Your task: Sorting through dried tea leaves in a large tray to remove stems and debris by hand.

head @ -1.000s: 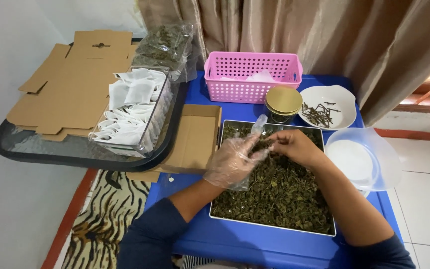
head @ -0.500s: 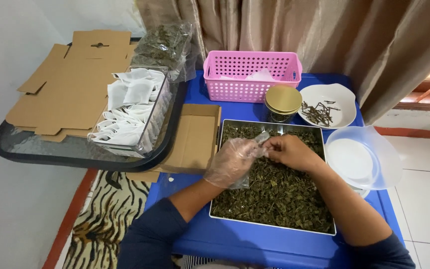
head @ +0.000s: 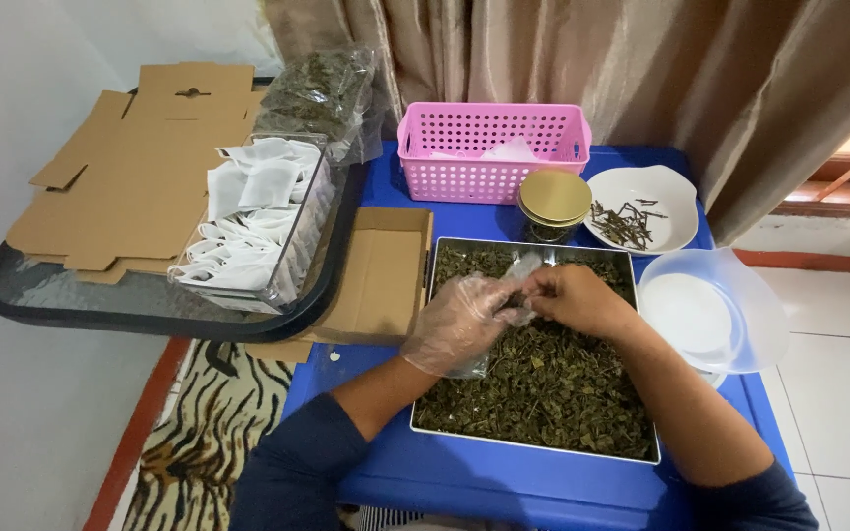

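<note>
A small clear bag [head: 520, 267] sits pinched between both hands over the tray [head: 533, 447] of dried leaves [head: 543, 383], its long axis pointing away towards the jar [head: 555, 204]. The gloved left hand [head: 456, 323] and bare right hand [head: 571, 298] meet, fingers closed on it. The tray rests on the blue bench [head: 504, 487].

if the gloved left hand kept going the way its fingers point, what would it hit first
The left hand points right, toward the bare right hand, whose fingertips it already nearly meets above the tray of dried leaves; whether they touch is unclear.
</note>
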